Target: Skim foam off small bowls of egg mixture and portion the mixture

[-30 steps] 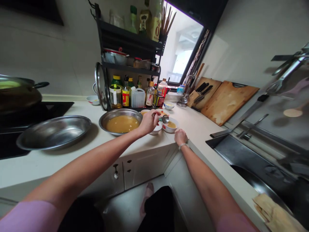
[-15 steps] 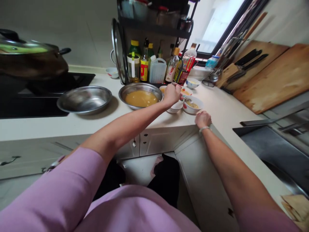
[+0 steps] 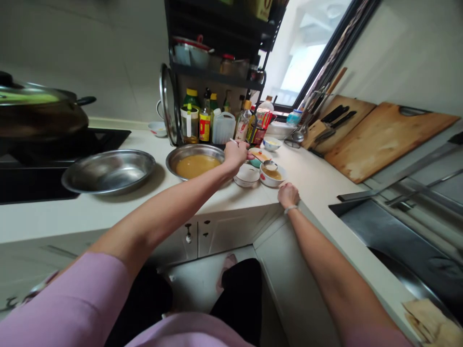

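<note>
My left hand (image 3: 237, 153) is closed around the handle of a metal spoon (image 3: 270, 165). The spoon's head is over a white bowl (image 3: 272, 181) with a red pattern, which holds yellowish-brown liquid. Curled into a fist, my right hand (image 3: 288, 194) rests at the counter's edge just in front of that bowl; nothing shows in its fingers. Left of the bowl is a smaller white bowl (image 3: 246, 179). Behind them sits a greenish bowl (image 3: 256, 161) with orange contents, partly covered by my left hand. A steel basin (image 3: 173, 156) of brownish-yellow liquid lies beside my left forearm.
To the left stand a steel basin (image 3: 108, 176) and a lidded pot (image 3: 39, 113) on the stove. Bottles, including a clear jug (image 3: 223, 127), line the back under a black rack (image 3: 217, 74). On the right are cutting boards (image 3: 390, 140), knives (image 3: 334, 114) and a sink (image 3: 379, 231).
The view has shifted, so the counter sits lower and further left. The spoon's head, earlier down in the bowl's liquid, is raised over it. My right hand stays at the counter's edge.
</note>
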The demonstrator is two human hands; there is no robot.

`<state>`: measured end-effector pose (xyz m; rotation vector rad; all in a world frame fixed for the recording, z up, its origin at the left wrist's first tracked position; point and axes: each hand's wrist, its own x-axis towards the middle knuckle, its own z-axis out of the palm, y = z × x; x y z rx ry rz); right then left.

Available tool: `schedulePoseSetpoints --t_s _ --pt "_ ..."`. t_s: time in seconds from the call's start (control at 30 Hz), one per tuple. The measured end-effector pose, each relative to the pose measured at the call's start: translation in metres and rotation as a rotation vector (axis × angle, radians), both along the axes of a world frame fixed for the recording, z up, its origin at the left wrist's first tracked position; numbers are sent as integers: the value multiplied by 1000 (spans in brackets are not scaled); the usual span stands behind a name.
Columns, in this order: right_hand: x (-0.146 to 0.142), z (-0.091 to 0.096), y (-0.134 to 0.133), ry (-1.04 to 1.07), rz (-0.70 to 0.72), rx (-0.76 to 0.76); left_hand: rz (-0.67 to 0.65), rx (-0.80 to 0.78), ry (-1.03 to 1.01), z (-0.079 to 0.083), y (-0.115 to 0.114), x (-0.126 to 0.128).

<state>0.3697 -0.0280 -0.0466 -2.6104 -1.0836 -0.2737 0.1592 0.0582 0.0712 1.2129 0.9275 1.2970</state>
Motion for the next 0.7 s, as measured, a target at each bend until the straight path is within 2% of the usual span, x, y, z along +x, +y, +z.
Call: schedulePoseSetpoints --t_s 0.2,0.37,0.53,0.63,0.7 --pt "2 -2 2 2 -1 24 57 -30 -83 21 3 -33" --pt "2 -2 2 9 0 26 122 45 -56 34 12 -84" --pt "2 0 0 22 8 18 215 182 15 33 24 -143" --pt "1 0 0 27 4 22 263 294 147 27 16 -170" --pt "0 1 -1 31 3 23 245 411 326 21 5 -184"
